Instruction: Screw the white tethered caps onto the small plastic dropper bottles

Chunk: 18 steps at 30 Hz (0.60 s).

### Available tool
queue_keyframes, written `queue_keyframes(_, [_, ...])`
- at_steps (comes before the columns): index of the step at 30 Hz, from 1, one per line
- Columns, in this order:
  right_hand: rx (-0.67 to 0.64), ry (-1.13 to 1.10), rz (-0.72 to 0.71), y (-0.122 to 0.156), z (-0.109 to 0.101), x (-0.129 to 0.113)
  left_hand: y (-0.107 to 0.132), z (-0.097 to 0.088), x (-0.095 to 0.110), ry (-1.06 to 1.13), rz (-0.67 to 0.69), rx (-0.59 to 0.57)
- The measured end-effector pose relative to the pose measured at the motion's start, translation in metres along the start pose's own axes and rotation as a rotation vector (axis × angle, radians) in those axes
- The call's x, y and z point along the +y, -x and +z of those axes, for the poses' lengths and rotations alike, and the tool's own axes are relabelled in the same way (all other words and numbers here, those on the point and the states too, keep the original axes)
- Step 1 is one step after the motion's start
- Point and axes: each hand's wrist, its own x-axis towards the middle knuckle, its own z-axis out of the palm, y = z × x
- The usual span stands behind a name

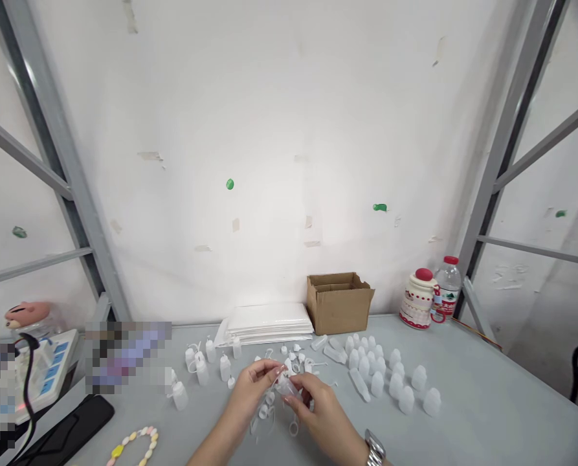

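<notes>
Near the front middle of the table, my right hand [312, 398] is closed round a small translucent plastic bottle [287, 387], tilted with its neck toward the left. My left hand [257, 391] pinches a small white cap [281, 377] at the bottle's neck; how far the cap sits on it is hidden by the fingers. Loose white caps with ring straps [268, 402] lie beneath and behind both hands. Several capped bottles [202, 372] stand to the left. On the right, several uncapped bottles [364, 367] stand upside down or upright, I cannot tell which, and a few lie flat.
Behind the hands are a stack of white flat packs [269, 321] and an open cardboard box [342, 310]. A decorated jar [417, 301] and a water bottle [448, 285] stand at back right. A black phone [70, 432] and a bead bracelet [131, 438] lie at front left.
</notes>
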Motion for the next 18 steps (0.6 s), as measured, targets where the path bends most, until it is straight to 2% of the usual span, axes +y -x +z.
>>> queue_keyframes(7, [0.05,-0.214,0.132,-0.009,0.004,0.01,0.006,-0.001,0.009,0.014,0.018,-0.103])
queue_keyframes(12, [0.043,-0.231,0.121,-0.01,0.003,0.01,0.007,0.0,0.006,0.099,0.017,-0.197])
queue_keyframes(18, [0.049,-0.18,0.052,-0.007,-0.003,-0.001,0.011,0.005,0.007,0.216,0.019,-0.203])
